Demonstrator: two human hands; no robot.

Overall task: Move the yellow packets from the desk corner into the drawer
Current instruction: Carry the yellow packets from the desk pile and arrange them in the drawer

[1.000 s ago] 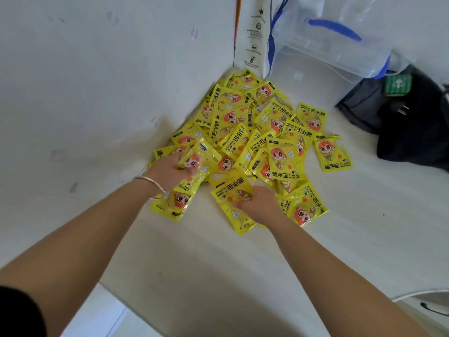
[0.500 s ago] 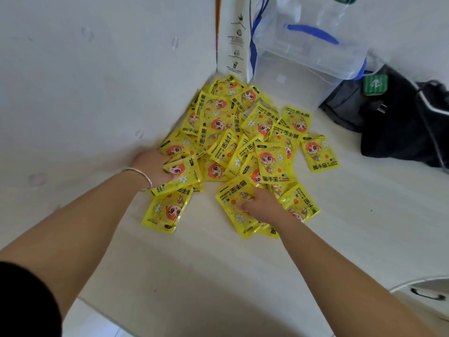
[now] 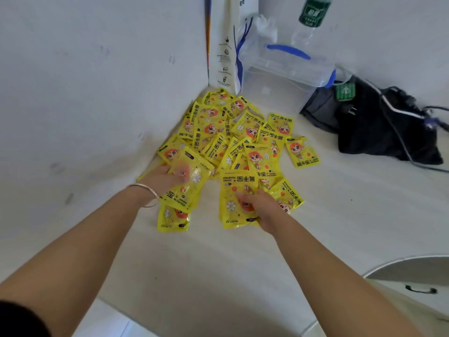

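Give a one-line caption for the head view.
Both hands, left hand and right hand, gather yellow packets heaped in the desk corner.

The pale desk (image 3: 218, 259) carries yellow packets (image 3: 233, 139) heaped in its far corner. A clear box (image 3: 289, 66) and black bag (image 3: 379, 127) sit along the far edge.

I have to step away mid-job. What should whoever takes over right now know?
Left hand: closed on a yellow packet at the pile's near left edge.
Right hand: closed on another packet at the near right edge.
Pile of yellow packets: in the desk corner against the wall.
Done: no packets seen in a drawer; none is in view.
Left: carry every packet to the drawer.
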